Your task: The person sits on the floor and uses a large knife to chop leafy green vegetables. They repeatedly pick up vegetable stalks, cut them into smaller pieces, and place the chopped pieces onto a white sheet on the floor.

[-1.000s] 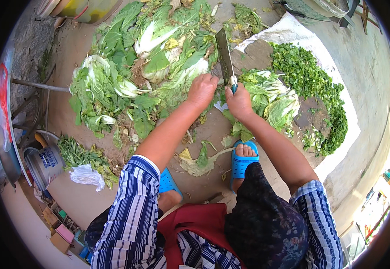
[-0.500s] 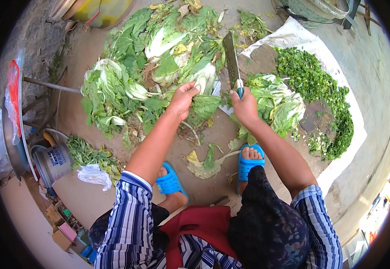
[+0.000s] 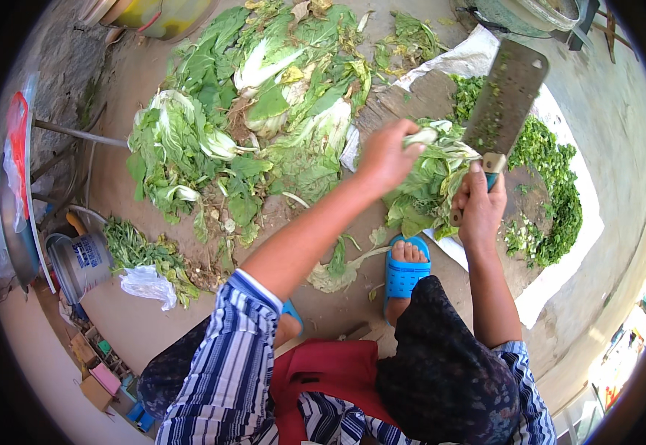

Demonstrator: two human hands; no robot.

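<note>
My left hand (image 3: 391, 159) is closed on a leafy cabbage (image 3: 423, 137), whose pale base shows beside the fingers; motion blurs the grip somewhat. My right hand (image 3: 480, 211) grips the handle of a cleaver (image 3: 505, 96). Its broad blade points up and away from me, flecked with green bits. Beneath and between the hands lies a bunch of cabbage leaves (image 3: 438, 196) on a worn wooden board (image 3: 401, 104). Chopped greens (image 3: 556, 167) curve along the board's far and right sides.
To the left, a big heap of whole cabbages (image 3: 264, 70) covers the ground. A white sheet (image 3: 586, 215) lies under the board. Buckets (image 3: 167, 15) stand at the far edge, and a pail (image 3: 78, 259) at left. My blue sandal (image 3: 404, 278) is close to the board.
My left hand has carried the cabbage rightward from beside the heap to over the board. My right hand has moved right and nearer, turning the cleaver so its flat side shows.
</note>
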